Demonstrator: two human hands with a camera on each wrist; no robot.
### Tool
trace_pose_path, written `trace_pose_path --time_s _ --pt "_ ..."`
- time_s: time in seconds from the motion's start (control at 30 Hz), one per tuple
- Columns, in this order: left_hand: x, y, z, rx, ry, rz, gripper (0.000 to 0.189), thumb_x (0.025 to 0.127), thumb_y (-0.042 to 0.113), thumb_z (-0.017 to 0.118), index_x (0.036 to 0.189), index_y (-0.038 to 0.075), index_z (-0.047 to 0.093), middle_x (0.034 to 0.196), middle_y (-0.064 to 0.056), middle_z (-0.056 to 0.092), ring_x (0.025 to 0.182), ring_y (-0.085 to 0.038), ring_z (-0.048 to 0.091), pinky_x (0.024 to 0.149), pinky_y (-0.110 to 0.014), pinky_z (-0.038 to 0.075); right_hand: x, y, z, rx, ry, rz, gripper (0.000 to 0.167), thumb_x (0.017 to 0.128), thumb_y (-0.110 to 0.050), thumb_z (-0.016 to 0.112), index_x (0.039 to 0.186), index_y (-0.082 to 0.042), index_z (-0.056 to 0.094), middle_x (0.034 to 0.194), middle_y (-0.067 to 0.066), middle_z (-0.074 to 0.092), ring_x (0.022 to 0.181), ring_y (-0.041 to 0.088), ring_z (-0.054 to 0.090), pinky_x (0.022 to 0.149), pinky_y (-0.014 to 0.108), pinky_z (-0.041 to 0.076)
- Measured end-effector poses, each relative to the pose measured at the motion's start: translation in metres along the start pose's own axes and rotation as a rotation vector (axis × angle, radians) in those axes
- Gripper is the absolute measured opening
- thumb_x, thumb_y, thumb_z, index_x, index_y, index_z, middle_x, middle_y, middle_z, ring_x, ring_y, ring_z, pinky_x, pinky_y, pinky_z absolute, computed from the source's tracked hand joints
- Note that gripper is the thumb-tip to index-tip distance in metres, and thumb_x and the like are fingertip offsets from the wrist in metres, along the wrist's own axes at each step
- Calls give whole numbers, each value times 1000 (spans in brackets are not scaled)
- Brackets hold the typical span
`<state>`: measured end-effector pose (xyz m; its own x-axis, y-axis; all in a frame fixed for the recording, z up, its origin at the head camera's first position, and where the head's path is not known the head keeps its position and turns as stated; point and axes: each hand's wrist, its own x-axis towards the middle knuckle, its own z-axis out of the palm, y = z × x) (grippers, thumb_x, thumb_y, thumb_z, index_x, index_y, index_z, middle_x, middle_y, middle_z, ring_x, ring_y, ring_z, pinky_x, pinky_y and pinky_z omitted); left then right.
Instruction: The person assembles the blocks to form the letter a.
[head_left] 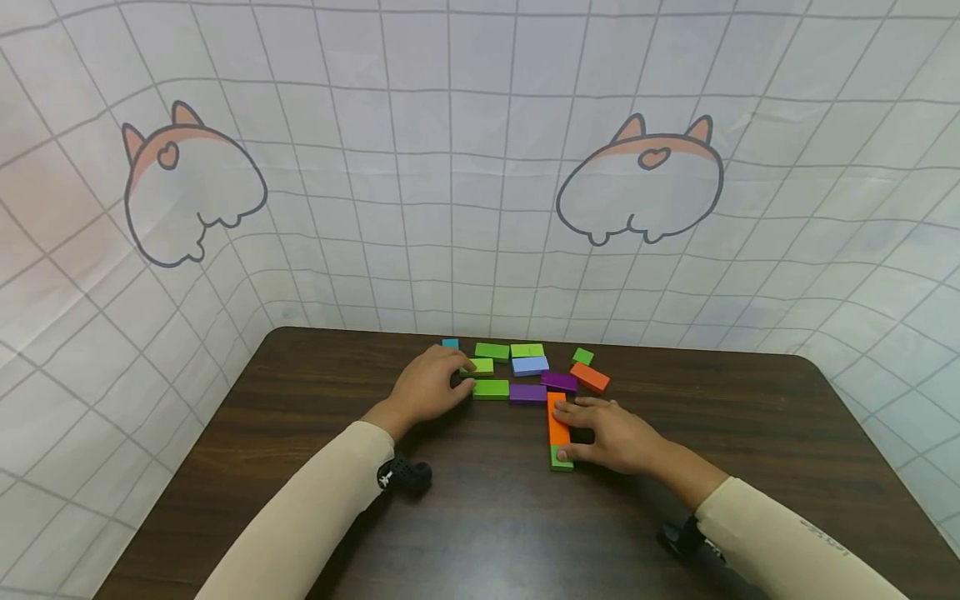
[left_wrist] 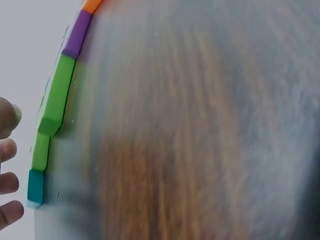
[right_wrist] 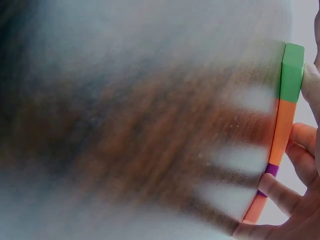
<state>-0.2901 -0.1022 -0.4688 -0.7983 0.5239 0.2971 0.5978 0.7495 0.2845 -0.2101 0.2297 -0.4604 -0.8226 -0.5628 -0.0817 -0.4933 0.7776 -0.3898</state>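
My left hand [head_left: 427,388] is at the left end of a cluster of coloured blocks, fingers relaxed, fingertips at a light green block [head_left: 482,367]. Its thumb tip is beside a green block [head_left: 492,390], which lies end to end with a purple block [head_left: 528,394]. My right hand [head_left: 617,435] has its fingers spread over the near right of the cluster. Its fingers touch an orange block [head_left: 558,425] and its thumb rests at a green block [head_left: 561,460] on the near end. In the right wrist view, the green [right_wrist: 292,75] and orange [right_wrist: 283,127] blocks lie in line.
Behind lie a green block [head_left: 492,352], a yellow-green block [head_left: 527,350], a light blue block [head_left: 530,366] and a blue block [head_left: 450,343]. Further right are a second purple block [head_left: 559,381], a red-orange block [head_left: 590,377] and a small green block [head_left: 582,357]. A patterned curtain [head_left: 480,208] hangs behind the dark wooden table [head_left: 480,542].
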Motion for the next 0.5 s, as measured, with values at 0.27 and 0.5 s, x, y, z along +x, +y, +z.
trace_pose_path --time_s 0.27,0.5 --pt "-3 -13 -5 29 -17 -83 28 99 28 68 122 13 73 130 -4 66 128 -28 54 108 -45 43 -1 -1 0 3 0 -5 76 92 -58 68 149 -10 54 154 5 48 145 37 38 110 72 25" --pt "-6 -21 -5 64 -59 -100 35 101 30 65 132 12 67 141 -9 60 133 -32 50 109 -49 41 0 1 0 4 1 -3 77 92 -59 68 150 -10 53 154 5 48 145 37 38 111 72 25"
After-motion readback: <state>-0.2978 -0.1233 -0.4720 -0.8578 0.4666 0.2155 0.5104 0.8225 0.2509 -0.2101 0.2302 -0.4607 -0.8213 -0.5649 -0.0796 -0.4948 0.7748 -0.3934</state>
